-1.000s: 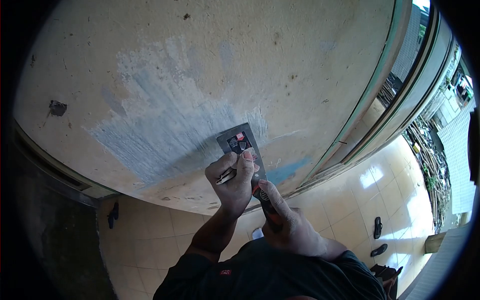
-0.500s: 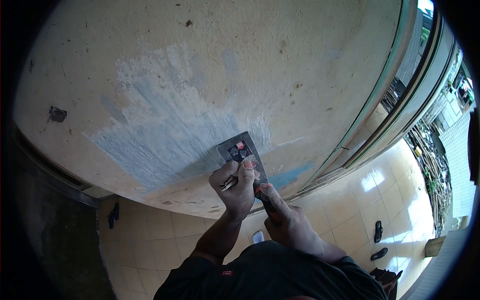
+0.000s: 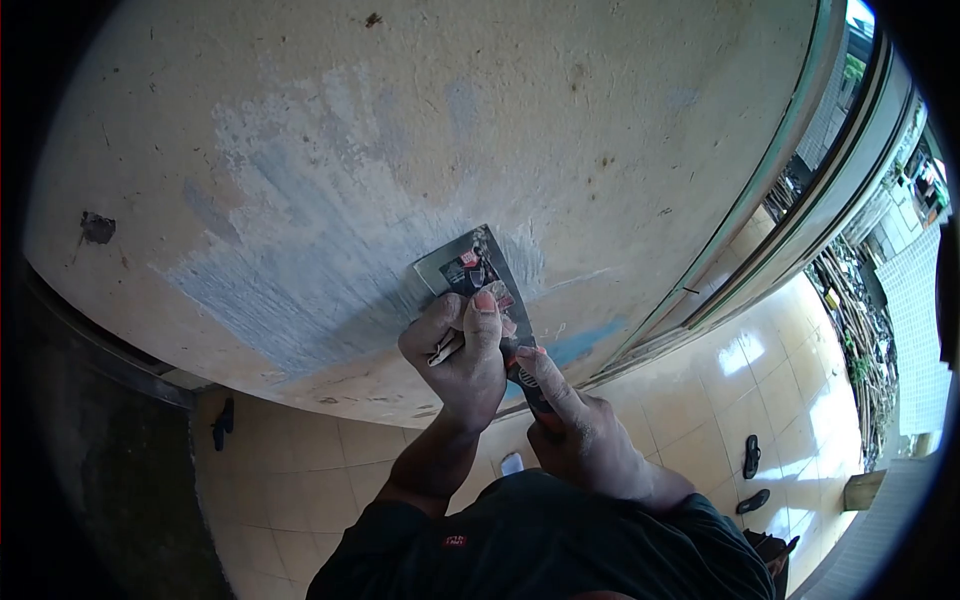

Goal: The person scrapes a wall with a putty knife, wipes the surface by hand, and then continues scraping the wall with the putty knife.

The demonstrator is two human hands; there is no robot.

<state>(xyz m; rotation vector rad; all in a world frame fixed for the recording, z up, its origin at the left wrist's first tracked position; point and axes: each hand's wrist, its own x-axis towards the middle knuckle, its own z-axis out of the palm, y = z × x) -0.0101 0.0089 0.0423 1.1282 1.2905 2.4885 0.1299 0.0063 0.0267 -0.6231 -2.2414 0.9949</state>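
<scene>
A wide-bladed scraper [image 3: 470, 255] with a label on its metal blade lies against the wall [image 3: 560, 120], tilted up to the left. Around its dark and orange handle my right hand [image 3: 590, 430] is closed, thumb along the top. My left hand [image 3: 458, 350] is also closed, its thumb pressed on the lower blade. A small pale folded piece [image 3: 445, 347] sticks out from the curled fingers of that hand. Under and left of the blade, a streaky whitish-grey scraped patch [image 3: 300, 250] spreads over the beige wall.
A window frame [image 3: 745, 225] runs up the right side. The tiled floor [image 3: 300, 500] lies below, with dark sandals [image 3: 752, 457] at right and dark footwear [image 3: 223, 425] at left. A blue smear [image 3: 590, 343] and a dark hole [image 3: 98, 228] mark the wall.
Both hands and the scraper have slid up the wall and slightly left. The grip on the scraper looks the same, and the view has shifted a little.
</scene>
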